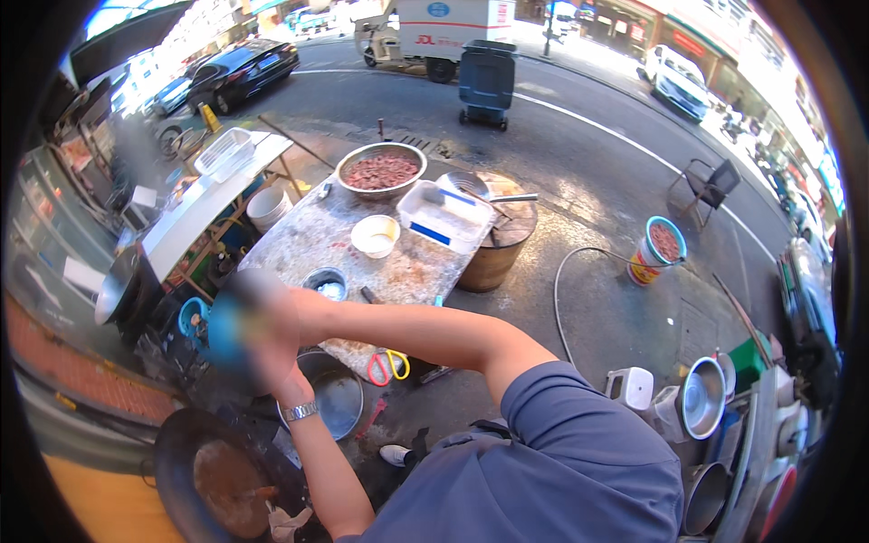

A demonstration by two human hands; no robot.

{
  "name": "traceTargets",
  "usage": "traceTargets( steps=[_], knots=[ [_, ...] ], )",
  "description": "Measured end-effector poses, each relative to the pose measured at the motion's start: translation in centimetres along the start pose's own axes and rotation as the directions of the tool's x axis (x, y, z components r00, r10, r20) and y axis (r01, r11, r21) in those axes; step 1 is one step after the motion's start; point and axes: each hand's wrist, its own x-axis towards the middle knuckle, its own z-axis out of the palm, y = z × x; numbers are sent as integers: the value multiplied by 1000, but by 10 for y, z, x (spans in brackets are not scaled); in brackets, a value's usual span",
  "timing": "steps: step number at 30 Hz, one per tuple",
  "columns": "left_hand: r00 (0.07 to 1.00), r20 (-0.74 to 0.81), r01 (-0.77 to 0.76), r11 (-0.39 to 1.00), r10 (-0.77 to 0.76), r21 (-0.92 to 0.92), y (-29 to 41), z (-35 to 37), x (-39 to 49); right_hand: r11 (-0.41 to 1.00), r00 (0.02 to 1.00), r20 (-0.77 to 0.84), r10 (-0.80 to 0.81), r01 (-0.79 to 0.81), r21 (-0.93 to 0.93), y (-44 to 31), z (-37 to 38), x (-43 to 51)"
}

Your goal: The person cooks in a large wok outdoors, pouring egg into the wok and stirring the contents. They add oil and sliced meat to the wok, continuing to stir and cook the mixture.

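Observation:
My left hand, with a metal wristwatch below it, and my right hand are close together left of a worn table. Blur covers most of their fingers and a bluish shape beside them, so any grip is hidden. Close to my right hand, a small metal bowl holds something white. Scissors with red and yellow handles lie at the table's near edge. A large metal pot stands beneath my hands. Farther back are a white bowl and a clear plastic tub.
A steel basin of chopped meat sits at the table's far end. Beside it, a wooden chopping block carries a strainer. A dark wok is at lower left. A hose runs to a bucket containing meat.

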Motion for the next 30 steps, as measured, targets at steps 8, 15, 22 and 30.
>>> traceTargets(
  steps=[8, 15, 22, 30],
  knots=[
    [671, 478, 392, 818, -567, 420, -182, 195, -170, 278, 18, -669, 743, -917, 284, 99, -348, -442],
    [482, 343, 406, 553, -806, 728, -292, 212, -221, -635, -803, -473, 363, -585, 505, -36, -231, -861],
    [437, 293, 397, 475, -850, 785, -401, 312, -173, -830, -964, 265, 9, 140, 540, -235, -20, -822],
    [125, 695, 209, 703, -708, 679, -456, 517, -162, -809, -969, 197, 148, -4, 588, -156, -98, -765]
  ],
)
